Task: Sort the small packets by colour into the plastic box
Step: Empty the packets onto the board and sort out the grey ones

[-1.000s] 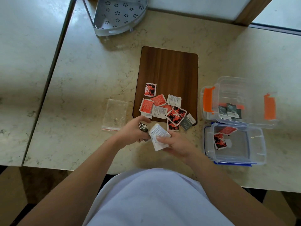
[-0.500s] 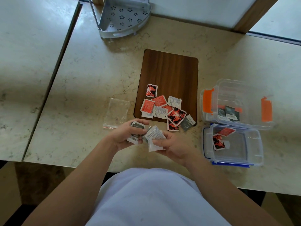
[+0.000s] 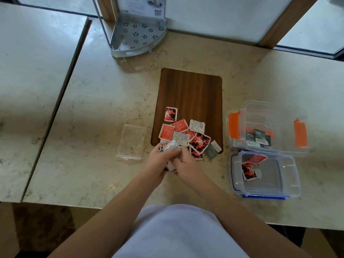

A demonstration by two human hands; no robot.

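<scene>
Marble counter (image 3: 96, 101): both hands (image 3: 173, 161) clutch packets (image 3: 170, 147) beside wooden board (image 3: 191, 95).

Your marble counter (image 3: 96, 101) carries a brown wooden board (image 3: 191, 97) at its middle. Left of the board lies an empty clear zip bag (image 3: 132, 142). To the right, two clear plastic boxes sit touching: the orange-clipped box (image 3: 268, 108) farther from you, the blue-clipped box (image 3: 290, 175) nearer. A grey corner rack (image 3: 137, 34) stands at the back.

Bare worktop (image 3: 104, 101) lies open left of the wooden board (image 3: 191, 94). Right of the board, two plastic boxes (image 3: 268, 127) block the way. The board's far half is bare.
</scene>
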